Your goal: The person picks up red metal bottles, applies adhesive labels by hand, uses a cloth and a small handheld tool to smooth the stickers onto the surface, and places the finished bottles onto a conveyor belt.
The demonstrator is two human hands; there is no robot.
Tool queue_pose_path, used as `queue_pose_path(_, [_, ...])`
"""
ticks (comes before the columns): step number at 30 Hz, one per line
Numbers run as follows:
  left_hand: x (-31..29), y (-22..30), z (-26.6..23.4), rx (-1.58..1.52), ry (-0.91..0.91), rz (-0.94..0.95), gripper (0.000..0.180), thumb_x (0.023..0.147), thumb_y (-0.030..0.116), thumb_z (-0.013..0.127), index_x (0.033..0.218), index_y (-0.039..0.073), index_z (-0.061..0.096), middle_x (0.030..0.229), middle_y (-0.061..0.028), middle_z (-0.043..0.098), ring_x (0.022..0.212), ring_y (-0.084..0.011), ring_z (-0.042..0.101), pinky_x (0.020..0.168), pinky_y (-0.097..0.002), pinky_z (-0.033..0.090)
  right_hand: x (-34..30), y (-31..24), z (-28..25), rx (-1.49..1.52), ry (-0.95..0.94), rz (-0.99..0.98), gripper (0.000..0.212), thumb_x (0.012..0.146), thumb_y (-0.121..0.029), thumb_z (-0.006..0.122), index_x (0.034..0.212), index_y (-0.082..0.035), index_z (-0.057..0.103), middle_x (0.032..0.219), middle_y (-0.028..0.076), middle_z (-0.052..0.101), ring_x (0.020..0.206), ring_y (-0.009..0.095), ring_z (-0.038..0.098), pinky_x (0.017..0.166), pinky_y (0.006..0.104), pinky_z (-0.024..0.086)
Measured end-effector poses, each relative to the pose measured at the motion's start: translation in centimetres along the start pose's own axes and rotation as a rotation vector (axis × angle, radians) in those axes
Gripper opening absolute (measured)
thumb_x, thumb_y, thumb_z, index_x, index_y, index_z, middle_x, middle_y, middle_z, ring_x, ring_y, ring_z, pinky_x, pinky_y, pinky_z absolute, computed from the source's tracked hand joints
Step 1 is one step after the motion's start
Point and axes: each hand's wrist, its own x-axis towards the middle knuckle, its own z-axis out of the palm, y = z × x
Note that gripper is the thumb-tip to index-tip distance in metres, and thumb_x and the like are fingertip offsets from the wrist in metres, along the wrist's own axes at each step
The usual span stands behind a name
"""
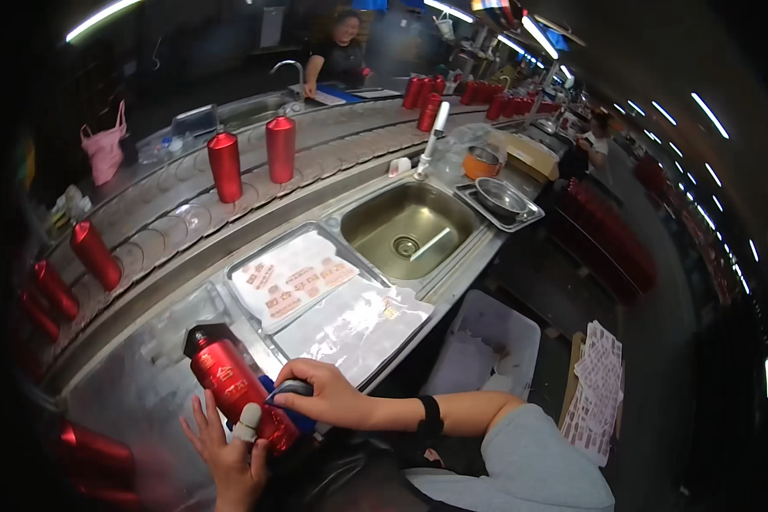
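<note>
A shiny red bottle with gold characters and a black neck lies tilted in front of me, on a blue and black rest that is mostly hidden. My right hand is closed on a small dark grey and blue scraper-like tool, held against the bottle's right side. Beside the bottle's lower left, my left hand has its fingers spread. A pale finger cot covers one of them, and that fingertip is at the bottle's surface.
Right of the bottle, printed transfer sheets and a clear film lie on a tray by a steel sink. Beyond runs a conveyor carrying red bottles. A white bin stands below. A person works across.
</note>
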Motion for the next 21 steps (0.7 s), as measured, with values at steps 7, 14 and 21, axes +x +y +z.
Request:
queue_pose_path(7, [-2.4, 3.1, 0.7, -0.115, -0.063, -0.021, 0.054, 0.094, 0.031, 0.059, 0.145, 0.023, 0.048, 0.157, -0.0262, 0.024, 0.144, -0.046, 0.023, 0.114, -0.0645, 0.01, -1.1, -1.2, -1.3, 0.017, -0.045, -0.106, 0.022, 0.083, -0.016, 0.073, 0.096, -0.002, 0.062, 0.092, 0.013, 0.063, 0.086, 0.025, 0.062, 0.078, 0.0328, 0.048])
queue_pose_path(14, [-6.1, 2.9, 1.0, -0.158, -0.043, -0.109, 0.055, 0.092, 0.028, 0.059, 0.145, 0.023, 0.048, 0.155, -0.0262, 0.028, 0.141, -0.0463, 0.027, 0.113, -0.064, 0.013, -3.0, -0.2, -1.0, -0.043, -0.054, -0.149, 0.022, 0.084, -0.018, 0.071, 0.094, -0.002, 0.06, 0.09, 0.014, 0.061, 0.087, 0.032, 0.061, 0.078, 0.0378, 0.048])
queue_pose_path(21, [-5.1, -1.2, 0.9, -0.389, 0.097, -0.25, 0.038, 0.097, 0.025, 0.054, 0.131, 0.01, 0.06, 0.147, -0.0247, 0.042, 0.13, -0.0391, 0.046, 0.109, -0.0512, 0.032, -3.5, -1.6, -2.2, 0.043, -0.135, -0.165, 0.021, 0.084, -0.018, 0.07, 0.094, -0.002, 0.061, 0.09, 0.016, 0.062, 0.087, 0.032, 0.062, 0.078, 0.0367, 0.049])
